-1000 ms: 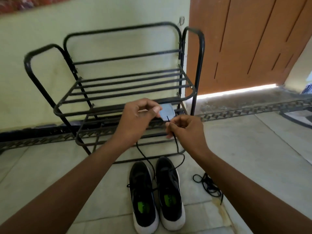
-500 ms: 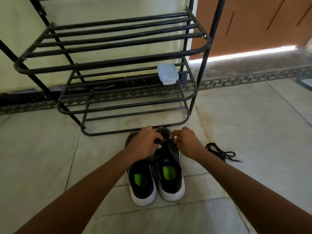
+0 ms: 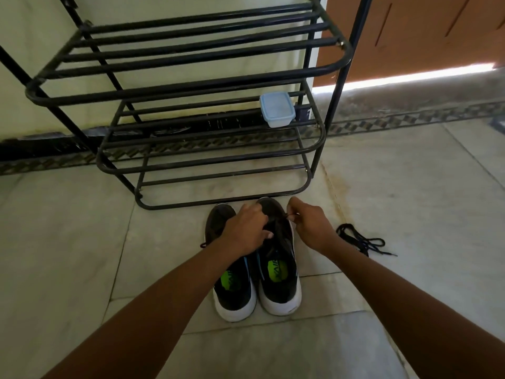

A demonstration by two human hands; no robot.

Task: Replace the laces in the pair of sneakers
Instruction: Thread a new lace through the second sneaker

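Two black sneakers with white soles and green insole marks stand side by side on the floor, toes toward the rack: the left sneaker [image 3: 232, 291] and the right sneaker [image 3: 278, 277]. My left hand [image 3: 246, 231] lies over the gap between their fronts, fingers curled on the right sneaker's lacing area. My right hand [image 3: 308, 225] pinches the black lace [image 3: 287, 216] at that shoe's right side. A lace end [image 3: 203, 244] sticks out left of the left sneaker. A loose black lace [image 3: 360, 240] lies bunched on the floor to the right.
A black metal shoe rack [image 3: 191, 91] stands just beyond the sneakers, with a small lidded plastic box [image 3: 276, 109] on its lower shelf. A brown door [image 3: 423, 28] is at the back right. Pale floor tiles [image 3: 410, 187] spread around.
A second ago both hands were raised in front of the rack, holding the lace up. They have come down onto the right sneaker, and the view has tilted downward.
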